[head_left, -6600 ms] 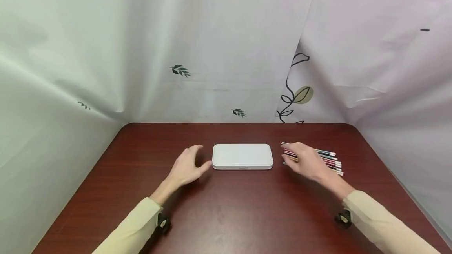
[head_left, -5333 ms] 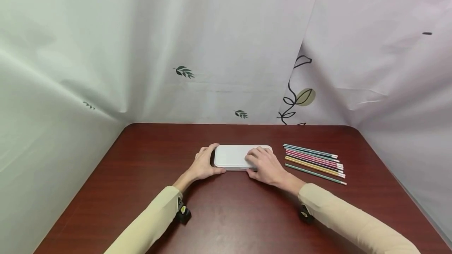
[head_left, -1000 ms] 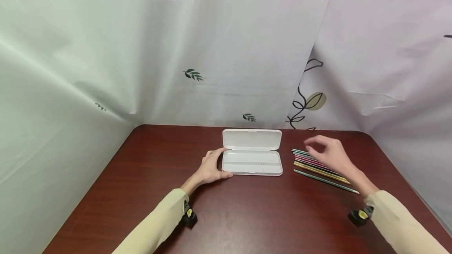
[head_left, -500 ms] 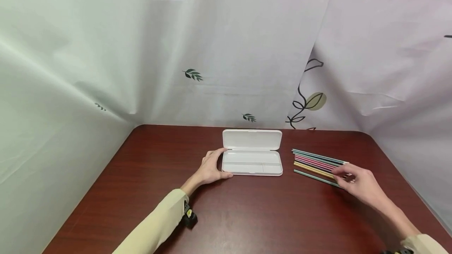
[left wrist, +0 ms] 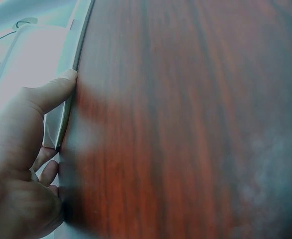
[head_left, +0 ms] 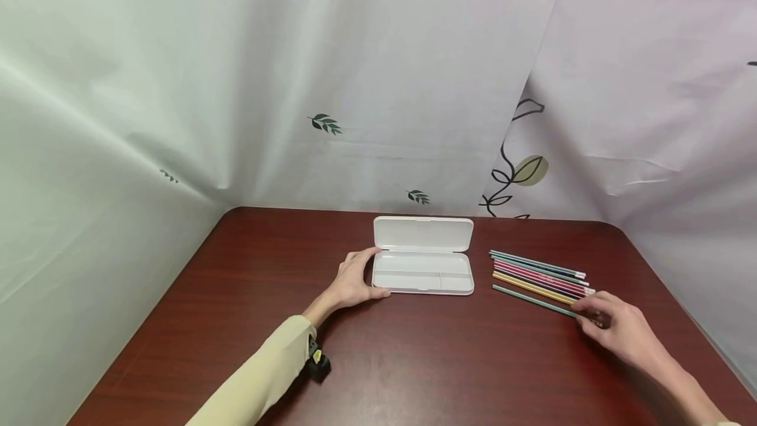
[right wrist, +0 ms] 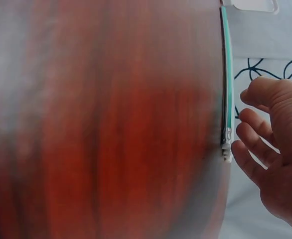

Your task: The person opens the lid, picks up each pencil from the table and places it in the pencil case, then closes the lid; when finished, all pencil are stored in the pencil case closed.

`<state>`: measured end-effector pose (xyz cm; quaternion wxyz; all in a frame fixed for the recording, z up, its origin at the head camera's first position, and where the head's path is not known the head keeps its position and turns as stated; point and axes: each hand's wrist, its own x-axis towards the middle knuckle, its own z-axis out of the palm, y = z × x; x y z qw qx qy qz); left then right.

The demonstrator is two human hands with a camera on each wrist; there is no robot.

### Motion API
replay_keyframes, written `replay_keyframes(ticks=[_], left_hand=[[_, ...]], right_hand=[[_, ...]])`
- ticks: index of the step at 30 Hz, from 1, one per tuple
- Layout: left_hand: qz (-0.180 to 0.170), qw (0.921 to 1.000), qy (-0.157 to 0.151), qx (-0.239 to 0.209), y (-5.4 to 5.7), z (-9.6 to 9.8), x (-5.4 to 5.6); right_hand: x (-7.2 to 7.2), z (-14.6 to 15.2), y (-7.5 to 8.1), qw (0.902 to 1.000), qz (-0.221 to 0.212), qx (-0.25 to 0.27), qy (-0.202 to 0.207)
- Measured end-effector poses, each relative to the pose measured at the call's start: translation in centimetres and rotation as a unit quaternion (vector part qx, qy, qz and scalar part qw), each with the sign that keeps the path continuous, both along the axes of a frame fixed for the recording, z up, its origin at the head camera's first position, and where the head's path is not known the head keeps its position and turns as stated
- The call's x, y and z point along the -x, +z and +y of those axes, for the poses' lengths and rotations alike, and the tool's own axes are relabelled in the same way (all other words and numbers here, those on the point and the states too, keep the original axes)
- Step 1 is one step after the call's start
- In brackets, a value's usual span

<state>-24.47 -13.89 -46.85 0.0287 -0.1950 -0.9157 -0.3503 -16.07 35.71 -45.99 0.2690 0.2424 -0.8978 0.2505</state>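
A white pencil case (head_left: 408,261) lies on the table with its lid (head_left: 422,234) raised at the back. My left hand (head_left: 350,284) grips the case's left end, thumb at the front edge and fingers at the back; the left wrist view shows the thumb (left wrist: 64,87) on its edge. To the right, a green pencil (head_left: 532,300) lies nearest me, apart from a row of other pencils (head_left: 538,275). My right hand (head_left: 621,331) is at the green pencil's eraser end. In the right wrist view, the fingers (right wrist: 255,142) are bent loosely beside that pencil, not closed round it.
The dark red-brown table (head_left: 378,360) runs back to a white printed curtain (head_left: 378,84), which also rises along both sides. Inside the case, low dividers (head_left: 440,280) part the tray into compartments.
The case was closed at first and now stands open. My right hand has moved from the case over the pencils to the green pencil's eraser end. My left hand stays on the case.
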Motion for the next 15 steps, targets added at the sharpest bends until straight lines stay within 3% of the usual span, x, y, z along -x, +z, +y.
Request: replay_keyframes(ticks=[15], left_hand=[[-0.001,1.0000,0.000,-0.003,-0.02,0.05,0.04]], right_hand=[[0.07,0.30,-0.39,1.0000,0.002,-0.003,0.006]])
